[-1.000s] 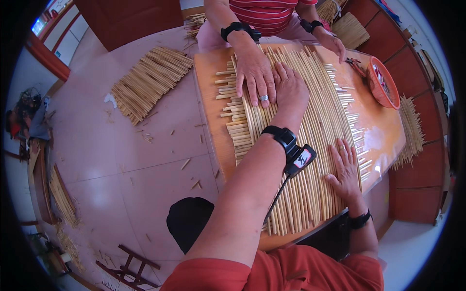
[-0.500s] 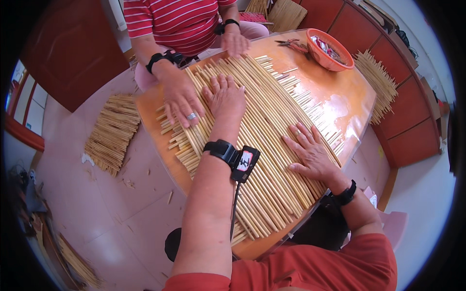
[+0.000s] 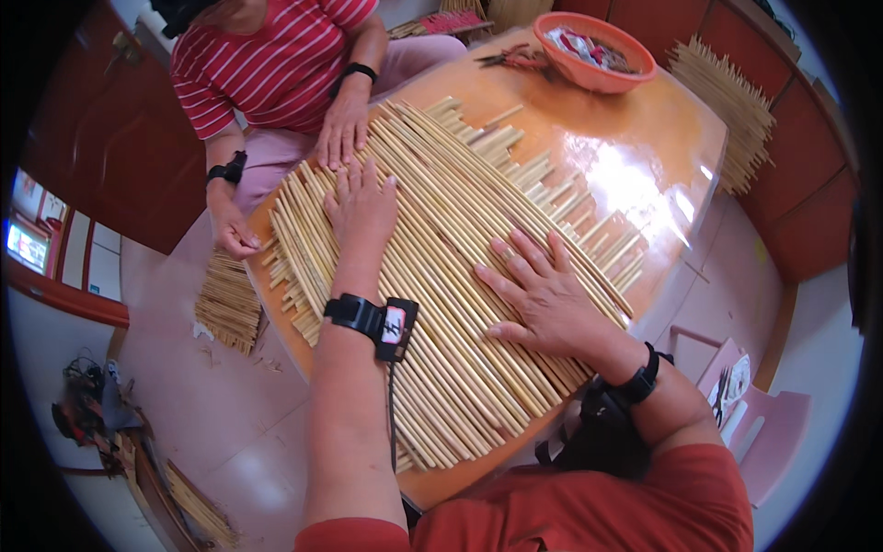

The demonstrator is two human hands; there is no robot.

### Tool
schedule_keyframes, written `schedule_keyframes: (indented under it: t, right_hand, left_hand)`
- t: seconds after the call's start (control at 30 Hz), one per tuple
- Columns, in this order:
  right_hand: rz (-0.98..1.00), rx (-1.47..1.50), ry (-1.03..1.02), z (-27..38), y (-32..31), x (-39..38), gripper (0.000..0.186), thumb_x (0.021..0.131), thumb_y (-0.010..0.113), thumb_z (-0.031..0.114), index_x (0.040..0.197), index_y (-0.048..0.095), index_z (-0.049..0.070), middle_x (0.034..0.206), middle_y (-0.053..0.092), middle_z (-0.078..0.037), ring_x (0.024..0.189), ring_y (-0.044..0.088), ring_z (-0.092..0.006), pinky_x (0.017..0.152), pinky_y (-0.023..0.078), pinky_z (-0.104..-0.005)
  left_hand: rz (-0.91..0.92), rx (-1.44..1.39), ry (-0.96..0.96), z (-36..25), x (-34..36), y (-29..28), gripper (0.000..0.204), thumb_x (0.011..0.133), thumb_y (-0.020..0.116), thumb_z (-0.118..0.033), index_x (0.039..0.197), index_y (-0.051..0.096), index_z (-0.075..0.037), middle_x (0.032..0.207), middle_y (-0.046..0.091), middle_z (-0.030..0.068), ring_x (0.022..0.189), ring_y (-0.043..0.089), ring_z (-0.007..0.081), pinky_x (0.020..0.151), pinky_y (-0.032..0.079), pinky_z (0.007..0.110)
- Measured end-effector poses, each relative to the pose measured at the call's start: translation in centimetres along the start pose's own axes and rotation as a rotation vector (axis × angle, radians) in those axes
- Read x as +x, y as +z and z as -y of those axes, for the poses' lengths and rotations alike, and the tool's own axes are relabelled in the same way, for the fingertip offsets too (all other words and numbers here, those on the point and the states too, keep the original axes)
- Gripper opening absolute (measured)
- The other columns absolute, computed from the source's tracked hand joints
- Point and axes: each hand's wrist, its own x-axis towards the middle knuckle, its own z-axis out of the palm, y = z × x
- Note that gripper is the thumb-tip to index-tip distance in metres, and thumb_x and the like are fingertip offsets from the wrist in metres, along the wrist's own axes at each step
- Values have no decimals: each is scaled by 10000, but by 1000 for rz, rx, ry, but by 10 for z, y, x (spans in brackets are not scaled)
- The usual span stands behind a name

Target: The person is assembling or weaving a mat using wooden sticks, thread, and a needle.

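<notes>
Long, thin yellowish sticks [image 3: 441, 276] lie side by side in a wide layer on the orange-brown table [image 3: 681, 120], with more sticks showing under their edges. My left hand [image 3: 365, 210] lies flat on the far left part of the layer, fingers stretched out. Spread on the right part is my right hand [image 3: 543, 296], palm down. Neither hand grips a stick. Across the table, a co-worker's hand [image 3: 344, 127] rests at the layer's far edge, touching or nearly touching my left fingertips. The co-worker's other hand [image 3: 234, 232] is at the table's left edge, fingers bent.
An orange bowl [image 3: 589, 78] of small items stands at the far right of the table, with red-handled pliers [image 3: 515, 59] beside it. Stacked sticks [image 3: 226, 302] lie on the floor at left. Another stick bundle [image 3: 722, 110] leans by red cabinets. A pink chair [image 3: 777, 442] stands at right.
The co-worker's hand that lay on the left sticks has drawn back to the table's left edge. The co-worker's other hand stays at the far edge. My hands remain flat; the view has shifted.
</notes>
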Motion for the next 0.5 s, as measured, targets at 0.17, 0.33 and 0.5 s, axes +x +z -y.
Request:
schedule_keyframes:
  t: [0.17, 0.33, 0.5]
  right_hand:
    - [-109, 11, -41, -5, 11, 5, 726, 877, 466, 637, 1446, 415, 189, 1518, 327, -146, 1444, 193, -343, 1149, 37, -587]
    - [-126, 13, -42, -15, 16, 0, 696, 912, 447, 598, 1451, 399, 160, 1513, 332, -170, 1442, 202, -347, 1141, 91, -599]
    - [-20, 70, -39, -10, 1, -4, 736, 898, 448, 611, 1447, 396, 122, 1502, 327, -220, 1432, 207, -397, 1129, 110, -623]
  left_hand:
    - [-423, -155, 300, 31, 30, 21, 659, 935, 489, -480, 1481, 348, -137, 1559, 273, 85, 1470, 129, 278, 1135, 196, 539]
    - [-26, -616, 351, 36, 19, 1, 588, 949, 527, -275, 1442, 367, 2, 1487, 364, 189, 1407, 279, 338, 1146, 220, 385]
    - [33, -584, 617, 11, -67, -35, 516, 956, 481, -198, 1411, 399, 32, 1450, 387, 239, 1381, 319, 360, 1124, 266, 402]
